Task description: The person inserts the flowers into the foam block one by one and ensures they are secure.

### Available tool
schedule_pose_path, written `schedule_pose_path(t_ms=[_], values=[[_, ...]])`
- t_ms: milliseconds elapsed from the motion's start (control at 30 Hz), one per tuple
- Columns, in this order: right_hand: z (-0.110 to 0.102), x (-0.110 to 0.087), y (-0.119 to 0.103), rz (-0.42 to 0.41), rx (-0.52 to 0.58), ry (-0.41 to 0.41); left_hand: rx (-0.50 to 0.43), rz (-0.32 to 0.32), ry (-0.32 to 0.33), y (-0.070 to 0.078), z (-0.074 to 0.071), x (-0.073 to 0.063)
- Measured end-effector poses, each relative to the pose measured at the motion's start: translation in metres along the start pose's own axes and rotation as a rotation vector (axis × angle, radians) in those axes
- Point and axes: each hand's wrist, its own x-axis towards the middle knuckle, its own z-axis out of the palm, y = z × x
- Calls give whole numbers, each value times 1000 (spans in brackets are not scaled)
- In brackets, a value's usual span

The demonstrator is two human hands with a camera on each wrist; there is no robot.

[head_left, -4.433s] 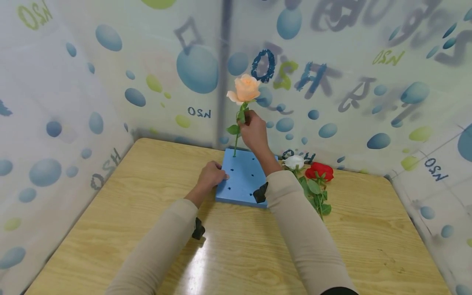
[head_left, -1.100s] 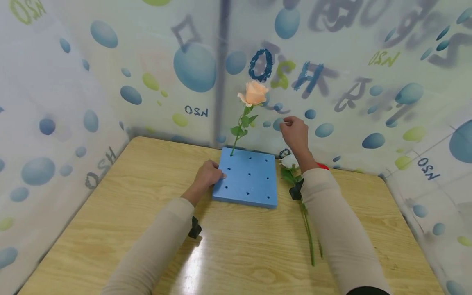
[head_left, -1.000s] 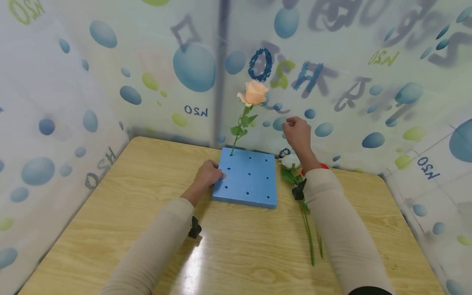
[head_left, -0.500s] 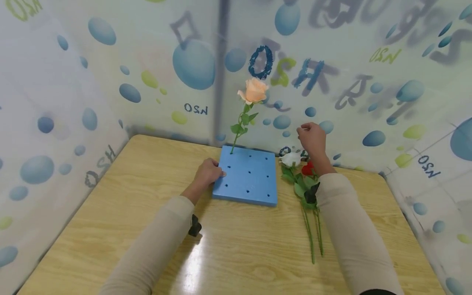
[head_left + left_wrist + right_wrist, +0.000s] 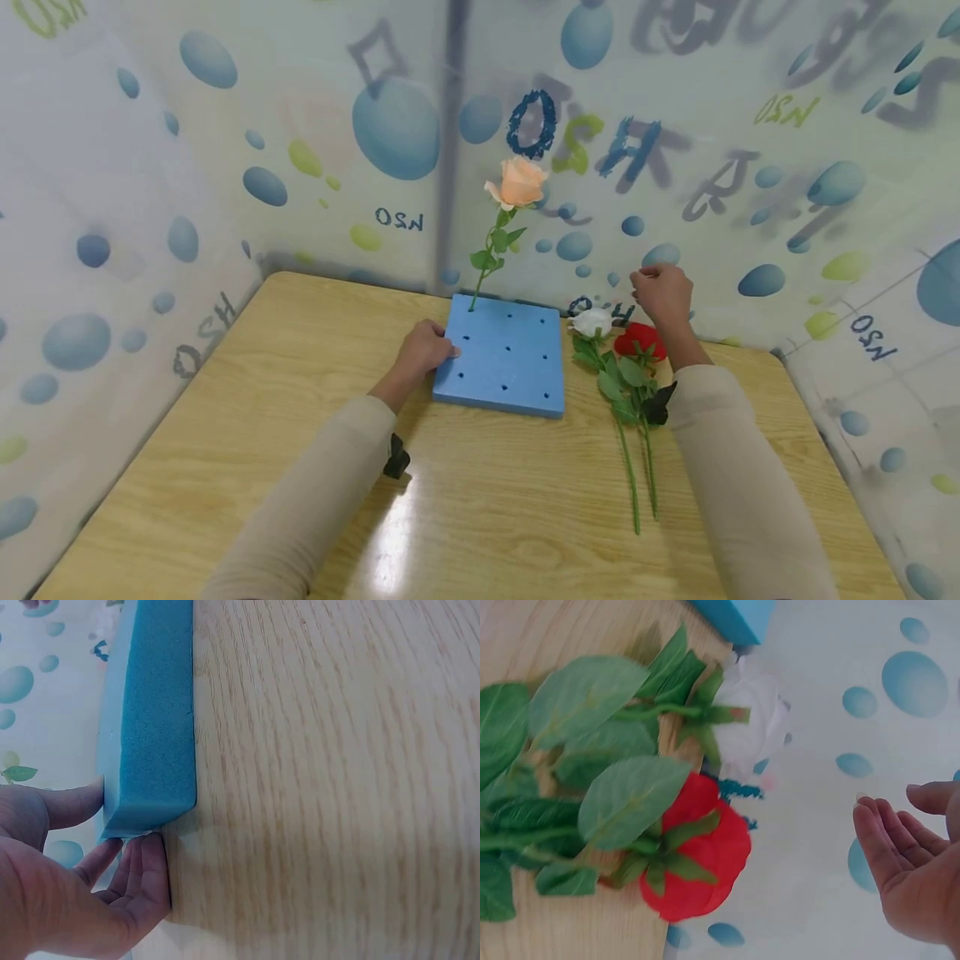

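My left hand [image 5: 420, 353] grips the left edge of a blue foam block [image 5: 487, 364] with several small holes. In the left wrist view the thumb [image 5: 75, 805] lies on the block's top face and the fingers bend against its side. A peach rose [image 5: 517, 182] stands in the back left hole, its stem leaning right. My right hand [image 5: 666, 293] is raised above the back of the table, to the right, with relaxed fingers and nothing in them. Below it and to its left lie a red rose [image 5: 697, 855] and a white rose [image 5: 750, 720].
The two loose roses lie on the wooden table [image 5: 517, 508], right of the block, stems toward the front edge. A patterned wall [image 5: 315, 100] rises right behind the table, with side walls left and right.
Earlier the right hand held the peach rose's stem at the block. It has since let go and moved right, uncovering the red rose. The left hand keeps its place on the block.
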Motion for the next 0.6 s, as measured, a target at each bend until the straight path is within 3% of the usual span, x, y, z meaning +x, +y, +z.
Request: schedule_pose_path(t_ms=[600], values=[[-25,-15,32,20,-88,-35,11,16,1,-1,0,1]])
